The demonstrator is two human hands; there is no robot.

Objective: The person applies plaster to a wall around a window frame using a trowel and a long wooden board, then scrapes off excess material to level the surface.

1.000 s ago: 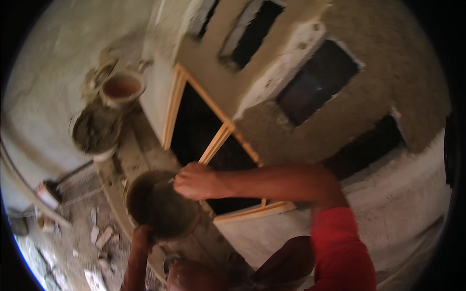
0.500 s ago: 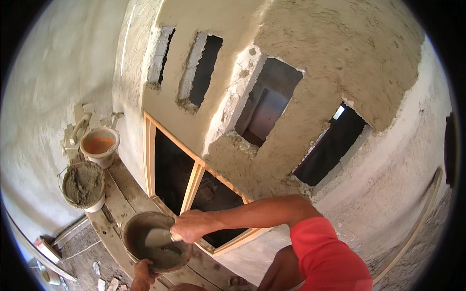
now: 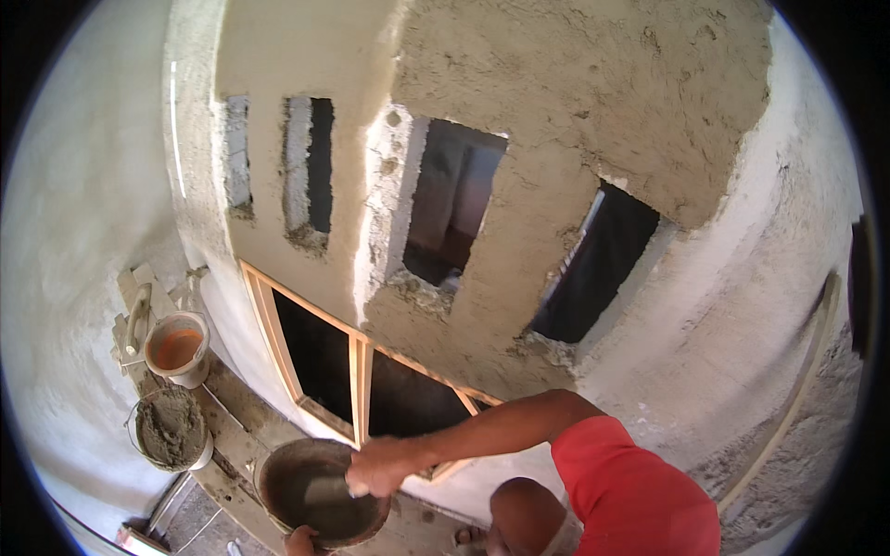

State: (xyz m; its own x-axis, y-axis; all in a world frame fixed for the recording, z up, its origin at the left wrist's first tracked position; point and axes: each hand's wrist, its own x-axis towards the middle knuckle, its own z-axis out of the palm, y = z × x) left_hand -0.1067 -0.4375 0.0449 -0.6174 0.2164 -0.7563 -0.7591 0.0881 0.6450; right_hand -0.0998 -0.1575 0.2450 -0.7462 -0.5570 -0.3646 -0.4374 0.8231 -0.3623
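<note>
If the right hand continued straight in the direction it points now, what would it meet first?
Probably the inside of the round bucket, its wall or the grey mix; the right hand's height above it is unclear from this view.

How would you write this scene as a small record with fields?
Bowl: brown, round, with grey mix, on planks
Right grip: over the bowl, closed on a mostly hidden pale object
Left grip: at the bowl's near rim
Mortar bucket: left of the bowl
Orange-stained bucket: beyond the mortar bucket
Wall: brown plaster, dark openings
</note>
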